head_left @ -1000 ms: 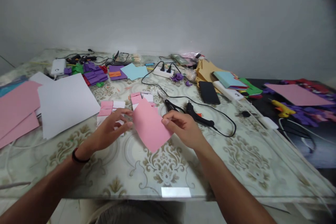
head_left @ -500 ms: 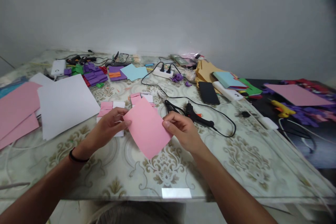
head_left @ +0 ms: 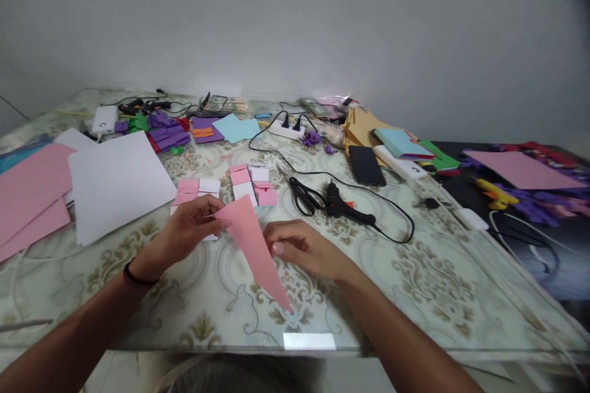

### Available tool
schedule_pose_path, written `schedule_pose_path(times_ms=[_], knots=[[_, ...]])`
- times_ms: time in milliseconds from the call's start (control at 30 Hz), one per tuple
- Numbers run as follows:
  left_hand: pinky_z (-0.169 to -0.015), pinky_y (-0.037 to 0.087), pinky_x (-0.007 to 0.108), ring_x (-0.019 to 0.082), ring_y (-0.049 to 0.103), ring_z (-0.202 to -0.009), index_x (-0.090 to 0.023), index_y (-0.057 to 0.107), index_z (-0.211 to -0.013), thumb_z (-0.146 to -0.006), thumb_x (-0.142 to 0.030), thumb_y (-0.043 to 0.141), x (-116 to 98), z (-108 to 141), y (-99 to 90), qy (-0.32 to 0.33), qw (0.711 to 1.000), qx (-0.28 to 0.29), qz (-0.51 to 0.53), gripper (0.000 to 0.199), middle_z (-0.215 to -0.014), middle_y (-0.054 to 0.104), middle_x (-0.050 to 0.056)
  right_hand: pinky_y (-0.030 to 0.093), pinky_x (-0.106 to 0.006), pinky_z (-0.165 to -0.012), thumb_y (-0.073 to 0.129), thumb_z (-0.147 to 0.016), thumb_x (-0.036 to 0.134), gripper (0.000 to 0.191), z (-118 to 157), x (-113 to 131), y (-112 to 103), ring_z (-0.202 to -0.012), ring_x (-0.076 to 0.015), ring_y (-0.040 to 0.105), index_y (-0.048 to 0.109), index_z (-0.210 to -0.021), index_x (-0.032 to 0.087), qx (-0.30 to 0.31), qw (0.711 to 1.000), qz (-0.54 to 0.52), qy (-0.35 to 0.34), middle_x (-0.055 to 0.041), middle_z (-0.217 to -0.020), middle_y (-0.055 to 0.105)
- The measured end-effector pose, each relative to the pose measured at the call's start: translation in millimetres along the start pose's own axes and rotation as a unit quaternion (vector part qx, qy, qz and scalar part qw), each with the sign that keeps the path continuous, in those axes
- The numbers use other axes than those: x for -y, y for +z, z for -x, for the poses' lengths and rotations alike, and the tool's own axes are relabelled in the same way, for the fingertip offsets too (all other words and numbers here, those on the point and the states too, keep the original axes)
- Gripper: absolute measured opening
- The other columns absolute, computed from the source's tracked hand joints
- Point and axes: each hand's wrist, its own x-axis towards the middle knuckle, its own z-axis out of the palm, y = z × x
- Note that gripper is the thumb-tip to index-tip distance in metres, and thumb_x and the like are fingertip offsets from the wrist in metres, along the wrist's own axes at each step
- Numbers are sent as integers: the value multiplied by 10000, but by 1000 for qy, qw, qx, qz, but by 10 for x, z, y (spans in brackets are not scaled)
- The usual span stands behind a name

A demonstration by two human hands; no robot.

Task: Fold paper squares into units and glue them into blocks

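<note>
A pink paper (head_left: 254,249) is seen tilted, as a narrow slanting shape above the table (head_left: 203,295). My left hand (head_left: 191,227) pinches its upper left corner between thumb and fingers. My right hand (head_left: 299,249) is at the paper's right edge, its fingers curled and partly behind the sheet; whether it grips the paper is hidden. Beyond the paper lie small folded pink and white pieces (head_left: 241,177), with more such pieces (head_left: 188,186) behind my left hand. Black scissors (head_left: 306,196) and a black glue gun (head_left: 348,206) rest to the right.
White sheets (head_left: 120,187) and pink sheets (head_left: 32,196) lie at the left. Purple strips (head_left: 168,135), a power strip (head_left: 286,129) and a black phone (head_left: 367,165) are farther back. A cable (head_left: 387,196) loops around the glue gun. A yellow glue gun (head_left: 496,194) sits far right.
The pink paper has turned from a broad diamond to a narrow slanted shape. My right hand has moved down and slightly left. More of the small folded pieces and the scissors now shows.
</note>
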Motion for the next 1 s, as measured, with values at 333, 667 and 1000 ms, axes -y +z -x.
schedule_pose_path(times_ms=[333,667,1000], knots=[[-711,562,277,181,681,-812,-160,761,-970,-861,-317,794,158,28,70,15,997,71,11,194,-927,743,70,476,-307,-864,753,-903,497,612,-91,-282,269,-964,-155,605,491,-1405,262,6,979,-187,81,-36,-1088,630],[-533,433,186,104,573,-578,-167,682,-1047,-878,-263,728,58,44,121,-8,998,48,-44,200,-667,675,-33,453,-317,-860,836,-824,465,518,-138,-294,283,-897,-154,596,635,-1236,222,-63,971,-194,122,-14,-976,631],[-654,506,242,138,636,-684,-157,755,-841,-873,-291,751,138,50,124,13,998,42,-51,138,-752,717,29,492,-304,-813,802,-846,507,452,-137,-296,261,-894,-158,610,687,-1158,201,-35,966,-227,120,-37,-1014,661]])
